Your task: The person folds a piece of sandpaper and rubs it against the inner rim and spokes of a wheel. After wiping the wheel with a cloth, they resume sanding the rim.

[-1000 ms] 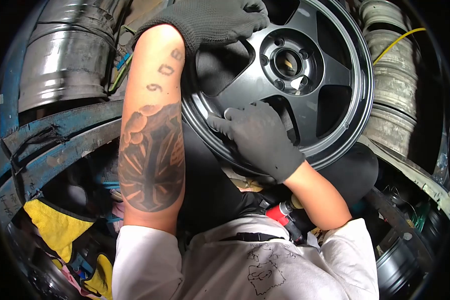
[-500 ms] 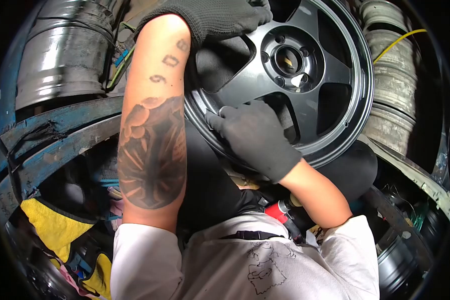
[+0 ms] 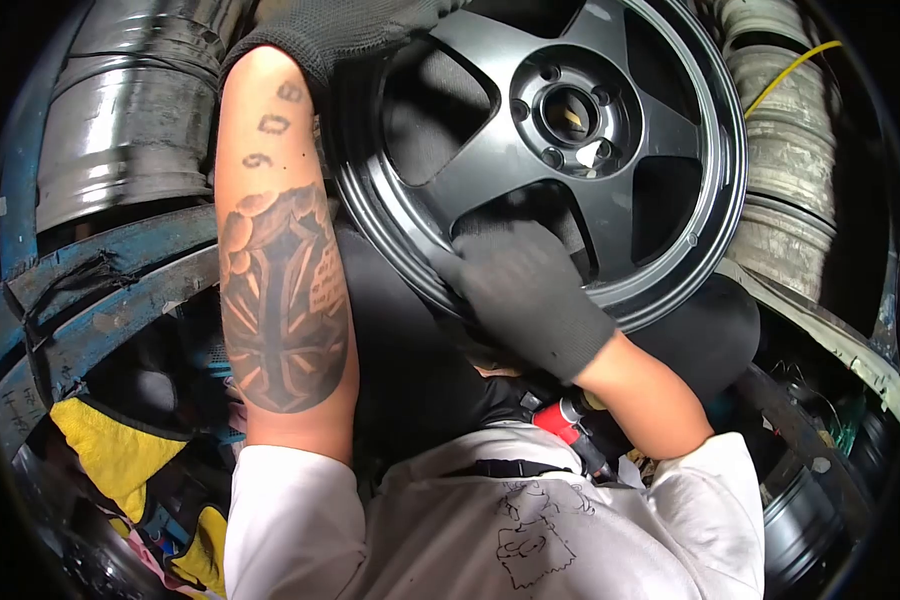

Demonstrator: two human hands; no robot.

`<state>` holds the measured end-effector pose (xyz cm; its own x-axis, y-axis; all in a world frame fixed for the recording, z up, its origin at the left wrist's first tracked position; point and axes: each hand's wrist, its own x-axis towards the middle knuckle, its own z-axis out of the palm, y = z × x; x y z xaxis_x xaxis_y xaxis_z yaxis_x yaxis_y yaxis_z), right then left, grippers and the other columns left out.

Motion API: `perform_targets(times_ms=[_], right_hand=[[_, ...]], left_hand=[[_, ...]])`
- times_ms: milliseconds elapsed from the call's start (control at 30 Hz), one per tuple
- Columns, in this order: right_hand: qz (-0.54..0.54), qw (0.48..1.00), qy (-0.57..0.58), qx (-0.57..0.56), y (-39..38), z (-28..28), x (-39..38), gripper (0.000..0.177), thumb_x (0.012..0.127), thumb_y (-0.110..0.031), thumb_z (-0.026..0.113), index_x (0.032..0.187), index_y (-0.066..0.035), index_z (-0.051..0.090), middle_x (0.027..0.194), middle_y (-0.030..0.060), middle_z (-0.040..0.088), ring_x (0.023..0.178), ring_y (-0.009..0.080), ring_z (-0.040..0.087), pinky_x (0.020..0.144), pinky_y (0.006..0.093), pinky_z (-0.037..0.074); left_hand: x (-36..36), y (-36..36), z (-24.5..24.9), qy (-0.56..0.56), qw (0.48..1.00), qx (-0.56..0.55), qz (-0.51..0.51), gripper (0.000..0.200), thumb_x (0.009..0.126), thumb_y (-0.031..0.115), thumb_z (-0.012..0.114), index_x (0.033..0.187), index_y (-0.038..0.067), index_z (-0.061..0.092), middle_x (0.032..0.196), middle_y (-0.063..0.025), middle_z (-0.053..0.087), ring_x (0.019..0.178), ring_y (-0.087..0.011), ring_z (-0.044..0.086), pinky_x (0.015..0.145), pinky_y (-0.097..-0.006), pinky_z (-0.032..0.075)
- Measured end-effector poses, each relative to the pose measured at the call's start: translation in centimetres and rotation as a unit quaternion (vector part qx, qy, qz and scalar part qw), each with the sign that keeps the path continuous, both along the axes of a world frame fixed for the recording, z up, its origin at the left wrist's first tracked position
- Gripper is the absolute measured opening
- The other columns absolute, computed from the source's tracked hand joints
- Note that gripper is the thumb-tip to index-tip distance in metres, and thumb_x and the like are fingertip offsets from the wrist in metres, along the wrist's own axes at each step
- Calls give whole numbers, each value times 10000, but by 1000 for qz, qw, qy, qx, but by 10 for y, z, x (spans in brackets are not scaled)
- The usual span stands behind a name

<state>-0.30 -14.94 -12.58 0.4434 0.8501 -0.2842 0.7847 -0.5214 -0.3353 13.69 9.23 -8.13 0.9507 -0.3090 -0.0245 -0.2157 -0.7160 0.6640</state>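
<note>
A dark grey five-spoke wheel rim (image 3: 510,165) rests against my legs, its face turned toward me. My left hand (image 3: 370,35), in a black knit glove, lies over the rim's upper left edge with its fingers bent onto it; the top of the frame cuts off part of that hand. My right hand (image 3: 535,295), also gloved, is closed at the lower left lip of the rim. Its fingertips press against the inner side of the lip, and whatever they may pinch is hidden behind the knuckles.
Stacked bare metal rims stand at the left (image 3: 130,130) and right (image 3: 785,150). A blue metal frame (image 3: 120,250) runs along my left side. Yellow cloths (image 3: 115,450) hang below it. A red and black power tool (image 3: 560,420) lies by my waist.
My left hand has slid left along the rim's top. My right hand has moved slightly right and down, its fingertips shifting along the lip. The wheel rim has tilted or shifted slightly left.
</note>
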Motion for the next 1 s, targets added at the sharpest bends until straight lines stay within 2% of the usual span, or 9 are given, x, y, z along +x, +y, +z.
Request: perform_targets(times_ms=[67,200,433,633,733,767,867,933,1000], right_hand=[[-9,997,-15,77,6,-4,6,423,816,-385,733,1175,-164,696,819,35,625,754,256,663,672,407,481],[-58,985,-23,158,-7,-13,-7,119,779,-148,714,880,-123,657,760,45,643,712,246,675,666,394,491],[-38,997,6,67,-5,-3,-4,16,831,-139,663,823,-126,665,724,59,653,690,260,682,642,412,497],[-77,988,8,134,1,-13,-6,105,864,-112,615,866,-122,719,801,101,720,760,283,726,672,414,536],[-59,994,71,65,-8,3,5,161,914,-133,589,935,-126,748,821,120,726,796,284,736,697,405,551],[-55,993,96,37,-12,7,9,178,934,-147,581,960,-126,756,824,126,726,804,284,738,704,403,555],[-215,896,215,325,-18,-13,21,174,939,-218,638,1023,-142,771,864,159,730,818,307,732,738,402,567],[-270,802,426,321,-25,8,36,250,970,-234,668,1122,-48,737,883,121,744,799,236,726,745,336,571],[-319,663,619,273,-29,19,40,289,993,-231,664,1158,1,707,915,100,741,803,186,714,742,296,568]], left_hand=[[7,-11,3,11,1000,4,5,359,1039,317,569,1172,6,689,1025,-148,743,954,-252,703,867,-360,535],[-3,-19,14,-3,1000,1,-8,360,1034,322,567,1158,6,690,1011,-156,742,935,-275,707,859,-368,540],[-2,-22,9,-22,1000,11,-11,351,1044,309,551,1174,15,691,1024,-161,741,965,-291,707,884,-373,540],[0,-25,10,-1,999,43,15,334,1053,295,547,1181,16,681,1007,-156,734,949,-256,701,877,-354,533],[-11,-37,37,114,992,46,35,320,1054,270,546,1184,7,673,981,-140,725,919,-227,687,855,-329,532],[-5,-17,12,17,999,17,-36,307,1054,246,549,1202,0,659,965,-123,717,882,-199,670,828,-314,533],[-8,-12,11,4,1000,-18,-9,306,1054,242,557,1216,-3,646,969,-116,718,878,-174,668,816,-305,533],[-6,-18,12,81,995,-57,23,303,1055,233,561,1220,-7,646,989,-115,724,912,-151,673,833,-291,532],[-7,-22,6,119,982,-145,16,300,1055,228,562,1213,-9,653,997,-117,726,934,-138,675,844,-279,530]])
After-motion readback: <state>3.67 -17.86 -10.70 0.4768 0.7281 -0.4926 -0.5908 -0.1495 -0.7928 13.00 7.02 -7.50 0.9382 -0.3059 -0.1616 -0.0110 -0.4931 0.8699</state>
